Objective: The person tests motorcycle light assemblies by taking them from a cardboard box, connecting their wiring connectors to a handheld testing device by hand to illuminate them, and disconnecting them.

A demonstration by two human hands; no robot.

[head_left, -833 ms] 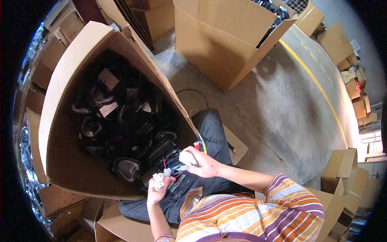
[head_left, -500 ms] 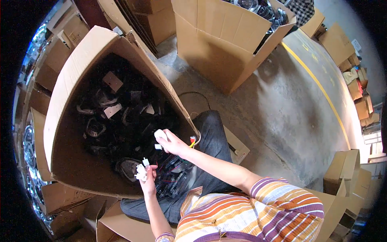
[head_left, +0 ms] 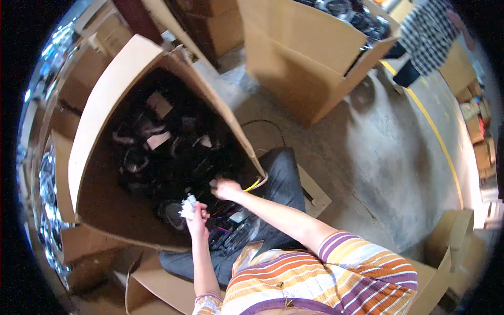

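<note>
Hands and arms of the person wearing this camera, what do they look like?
The left hand and right hand are gloveless, and the forearms are uncovered. The short sleeves are striped in purple, orange, yellow and white.

Counting one left hand [head_left: 197, 223] and one right hand [head_left: 227, 190], both around seven o'clock. Finding one clump of white connectors [head_left: 187, 208] in the left hand, too blurred for a piece count. Seeing two big open cartons: one near carton [head_left: 113, 89] at nine, one far carton [head_left: 294, 73] at one. Spotting three flat cards [head_left: 158, 140] inside the near carton, among dark parts [head_left: 135, 164] too dim to number. Noting one floor cable [head_left: 261, 121] at one, one co-worker [head_left: 428, 39] at two, one yellow line [head_left: 431, 119] towards three.
</note>
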